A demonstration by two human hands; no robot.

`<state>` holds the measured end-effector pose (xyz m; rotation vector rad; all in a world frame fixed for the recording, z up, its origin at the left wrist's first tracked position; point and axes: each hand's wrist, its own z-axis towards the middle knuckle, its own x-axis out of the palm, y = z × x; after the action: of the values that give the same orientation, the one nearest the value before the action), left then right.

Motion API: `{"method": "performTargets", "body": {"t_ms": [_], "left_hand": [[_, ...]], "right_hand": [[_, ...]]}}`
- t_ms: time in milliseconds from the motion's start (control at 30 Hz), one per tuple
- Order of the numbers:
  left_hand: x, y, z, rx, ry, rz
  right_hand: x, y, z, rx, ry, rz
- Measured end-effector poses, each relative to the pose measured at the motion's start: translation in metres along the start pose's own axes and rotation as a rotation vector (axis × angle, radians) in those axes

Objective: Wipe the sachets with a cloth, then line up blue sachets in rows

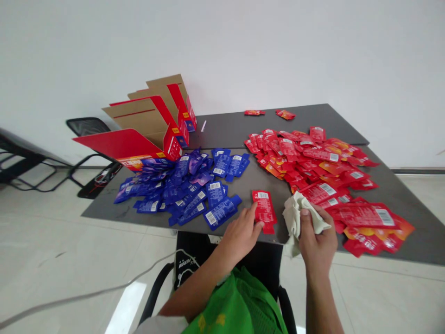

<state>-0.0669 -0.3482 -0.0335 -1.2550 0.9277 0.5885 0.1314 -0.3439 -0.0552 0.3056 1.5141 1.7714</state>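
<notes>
My left hand (241, 234) rests at the near edge of the dark grey table (243, 183), fingertips pinching the left side of a single red sachet (264, 209) that lies flat between two piles. My right hand (318, 239) is closed around a crumpled off-white cloth (298, 214), held just right of that sachet. A spread of blue sachets (189, 183) covers the left of the table. A larger heap of red sachets (323, 171) covers the right.
Several opened red-and-brown cardboard boxes (149, 123) stand at the back left of the table. Two stray red sachets (269, 112) lie at the far edge. A black chair (88, 127) stands by the wall. A green bag (239, 306) sits on my lap.
</notes>
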Motion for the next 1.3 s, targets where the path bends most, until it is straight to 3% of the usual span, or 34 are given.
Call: {"method": "performTargets", "body": {"t_ms": [167,367,467,567,700,767,933,1100,1233,1300], "left_hand": [[0.001,-0.018,-0.026,0.135,-0.117,0.236],[0.026,-0.017,-0.032,0.419,-0.112,0.307],[0.034,-0.006,-0.031,0.496,-0.114,0.358],[0.037,0.004,-0.032,0.539,-0.138,0.385],[0.038,0.012,-0.036,0.552,-0.157,0.388],[0.038,0.015,-0.036,0.561,-0.170,0.363],[0.038,0.020,-0.032,0.617,-0.253,0.303],[0.037,0.023,-0.032,0.630,-0.290,0.266],[0.034,0.023,-0.032,0.623,-0.291,0.200],[0.032,0.022,-0.031,0.621,-0.279,0.172]], "right_hand": [[0.001,-0.001,0.001,-0.042,0.042,-0.019],[-0.017,0.006,0.020,-0.074,0.164,-0.065],[-0.025,0.021,0.036,-0.261,0.285,-0.112],[-0.025,0.034,0.049,-0.576,0.529,-0.150],[-0.011,0.036,0.049,-0.959,0.917,-0.268],[0.000,0.031,0.048,-1.055,0.993,-0.336],[0.036,0.022,0.066,-1.119,0.949,-0.441],[0.065,0.035,0.100,-1.074,0.836,-0.571],[0.049,0.051,0.094,-1.032,0.705,-0.525],[0.032,0.052,0.076,-1.064,0.769,-0.460]]}}
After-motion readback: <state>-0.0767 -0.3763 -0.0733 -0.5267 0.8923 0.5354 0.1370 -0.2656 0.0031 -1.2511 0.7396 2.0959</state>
